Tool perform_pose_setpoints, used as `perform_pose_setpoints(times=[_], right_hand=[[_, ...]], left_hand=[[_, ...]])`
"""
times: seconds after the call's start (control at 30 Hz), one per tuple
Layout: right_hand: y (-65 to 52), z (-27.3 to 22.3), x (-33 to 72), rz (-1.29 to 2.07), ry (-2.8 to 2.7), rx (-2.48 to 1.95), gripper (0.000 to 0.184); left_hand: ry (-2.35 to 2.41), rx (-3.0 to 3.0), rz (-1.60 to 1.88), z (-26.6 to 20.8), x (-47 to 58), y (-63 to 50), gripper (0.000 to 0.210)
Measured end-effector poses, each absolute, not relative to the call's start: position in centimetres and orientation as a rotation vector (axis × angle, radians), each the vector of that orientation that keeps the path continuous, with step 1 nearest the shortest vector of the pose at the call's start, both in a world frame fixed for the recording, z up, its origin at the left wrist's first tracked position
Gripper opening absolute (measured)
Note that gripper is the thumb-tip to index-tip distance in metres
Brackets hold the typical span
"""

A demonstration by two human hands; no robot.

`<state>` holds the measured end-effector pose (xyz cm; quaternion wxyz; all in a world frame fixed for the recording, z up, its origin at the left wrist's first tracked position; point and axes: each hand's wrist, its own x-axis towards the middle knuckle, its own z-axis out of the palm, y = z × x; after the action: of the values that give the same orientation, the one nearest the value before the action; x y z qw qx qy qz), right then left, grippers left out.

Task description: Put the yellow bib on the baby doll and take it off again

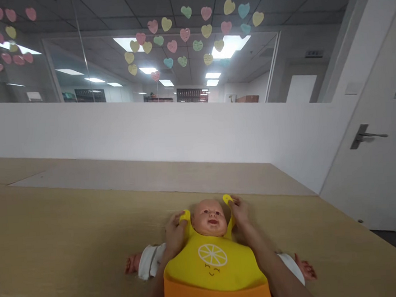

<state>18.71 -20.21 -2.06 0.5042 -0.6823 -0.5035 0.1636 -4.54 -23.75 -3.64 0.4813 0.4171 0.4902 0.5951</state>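
Note:
A baby doll (207,216) in white sleeves lies on its back on the wooden table, its arms spread to both sides. Over its chest lies a yellow bib (233,259) with a white citrus slice and a smiling face; its lower pocket is orange. My left hand (175,233) pinches one neck strap of the bib beside the doll's head. On the other side, my right hand (239,210) grips the other strap near its end, with the rounded tip showing above the fingers. The two strap ends are apart, and the back of the doll's neck is hidden.
The table (72,238) reaches back to a low white wall (149,134) with a window above it. Heart-shaped notes (185,34) dot the glass. At the right stands a white door with a metal handle (363,136), past the table's edge.

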Motion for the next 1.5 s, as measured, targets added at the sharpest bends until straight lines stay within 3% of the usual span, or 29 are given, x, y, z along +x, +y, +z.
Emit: perform_pose_setpoints(times=[0.13,0.3,0.43,0.53,0.73,0.9,1.03,1.13,1.33,1.5], right_hand=[[-21.6,0.4,20.2,0.523,-1.120,-1.443,0.038],[-24.7,5.4,19.8,0.610,-1.363,-1.320,0.039],[-26.4,8.5,16.6,0.605,-1.726,-1.238,0.028],[-26.5,9.4,13.0,0.532,-2.000,-1.223,0.016],[-25.2,8.5,8.0,0.445,-2.280,-1.415,0.014],[-25.0,8.9,9.9,0.447,-2.132,-1.415,0.015],[-26.5,11.8,14.7,0.527,-1.946,-1.433,0.012],[-28.7,14.9,18.5,0.544,-1.771,-1.432,0.020],[-34.3,20.3,24.1,0.571,-1.492,-1.521,0.041],[-37.6,23.7,27.1,0.483,-1.298,-1.581,0.043]], left_hand=[[1.071,0.861,1.484,-3.6,-4.5,-23.7,0.057],[0.887,0.772,1.478,-4.1,-4.4,-23.0,0.049],[0.804,0.737,1.439,-4.0,-4.4,-22.7,0.052],[0.720,0.757,1.419,-3.9,-4.4,-22.8,0.050],[0.691,0.844,1.435,-3.7,-4.8,-22.9,0.038],[0.625,0.601,1.468,-2.8,-4.6,-23.4,0.039],[0.704,0.380,1.355,-2.5,-4.5,-23.4,0.020],[0.826,0.334,1.349,-2.4,-4.4,-23.4,0.010],[0.879,0.481,1.402,-2.4,-4.1,-24.1,0.011],[0.888,0.554,1.397,-2.5,-4.1,-24.1,0.012]])
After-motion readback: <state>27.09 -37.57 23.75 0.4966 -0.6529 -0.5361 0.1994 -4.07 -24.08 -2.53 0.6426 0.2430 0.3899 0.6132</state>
